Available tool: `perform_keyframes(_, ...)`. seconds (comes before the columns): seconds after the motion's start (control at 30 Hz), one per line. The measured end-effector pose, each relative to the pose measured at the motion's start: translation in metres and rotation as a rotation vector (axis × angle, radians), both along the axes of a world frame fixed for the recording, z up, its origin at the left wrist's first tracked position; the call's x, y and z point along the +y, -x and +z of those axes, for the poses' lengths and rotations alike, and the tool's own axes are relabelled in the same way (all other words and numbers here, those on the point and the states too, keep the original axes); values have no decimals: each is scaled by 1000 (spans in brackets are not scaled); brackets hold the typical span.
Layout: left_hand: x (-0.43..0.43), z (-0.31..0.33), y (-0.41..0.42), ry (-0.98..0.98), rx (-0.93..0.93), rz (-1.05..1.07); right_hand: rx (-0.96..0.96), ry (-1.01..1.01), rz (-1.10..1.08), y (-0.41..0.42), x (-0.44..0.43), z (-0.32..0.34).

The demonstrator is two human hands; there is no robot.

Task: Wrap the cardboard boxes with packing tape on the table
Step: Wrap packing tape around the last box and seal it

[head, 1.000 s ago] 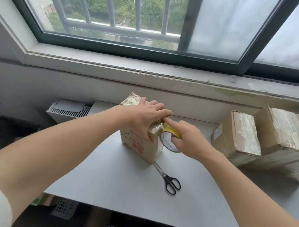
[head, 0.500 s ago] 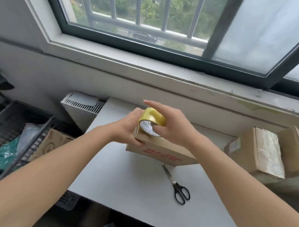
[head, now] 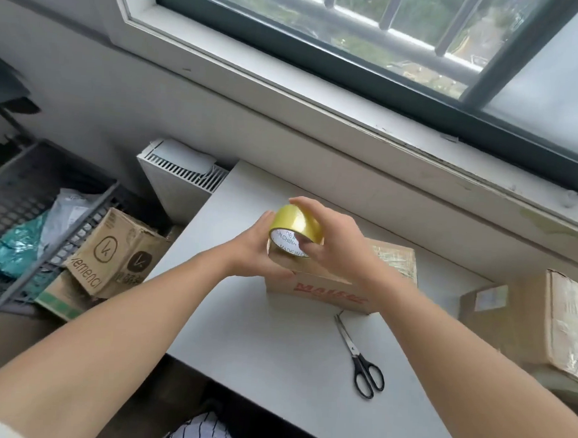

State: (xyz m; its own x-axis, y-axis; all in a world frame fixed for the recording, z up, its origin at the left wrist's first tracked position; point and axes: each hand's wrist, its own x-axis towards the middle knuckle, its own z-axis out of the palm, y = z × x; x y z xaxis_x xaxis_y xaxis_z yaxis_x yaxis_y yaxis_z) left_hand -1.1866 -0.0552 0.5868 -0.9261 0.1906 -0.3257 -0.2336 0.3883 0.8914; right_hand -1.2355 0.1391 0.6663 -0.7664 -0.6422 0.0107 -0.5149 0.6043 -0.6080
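A cardboard box (head: 331, 292) with red lettering lies flat on the grey table (head: 275, 347), with tape shining on its far right part. My left hand (head: 258, 250) grips the box's left end. My right hand (head: 333, 244) holds a yellow roll of packing tape (head: 294, 227) over the box's left top, fingers hooked into the white core. Whether a strip runs from the roll to the box is hidden by my hands.
Black-handled scissors (head: 361, 361) lie on the table just in front of the box. Taped boxes (head: 541, 329) stand at the right edge. Left of the table are a white radiator (head: 180, 181), printed cartons (head: 113, 257) and a dark wire basket (head: 23, 200).
The box went from standing on end to lying flat. The tape roll came up from its side onto the left top. My view swung left and down.
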Motion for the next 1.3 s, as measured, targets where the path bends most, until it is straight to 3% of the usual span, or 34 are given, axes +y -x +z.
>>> perform_keyframes(0.1, -14, 0, 1, 75, 40, -17, 102, -291, 146, 26, 42, 34)
perform_keyframes(0.2, -34, 5, 1, 119, 48, -28, 90, -497, 95, 43, 120, 59)
perform_keyframes(0.33, -41, 16, 9, 183, 10, -92, 221, -414, 129, 36, 195, 40)
perform_keyframes(0.53, -43, 18, 17, 255, -14, -141, 376, -328, 212, 26, 216, -11)
perform_keyframes(1.03, -43, 18, 24, 324, -14, -211, 329, -310, 159, 4, 228, -47)
perform_keyframes(1.1, -41, 20, 21, 511, 61, -305, 322, -276, 121, -1, 227, -56)
perform_keyframes(1.23, -13, 28, 18, 1233, 234, -553, 331, -235, 102, -5, 227, -65)
perform_keyframes(1.3, 25, 35, 16, 1286, 241, -629, 330, -226, 96, -4, 228, -68)
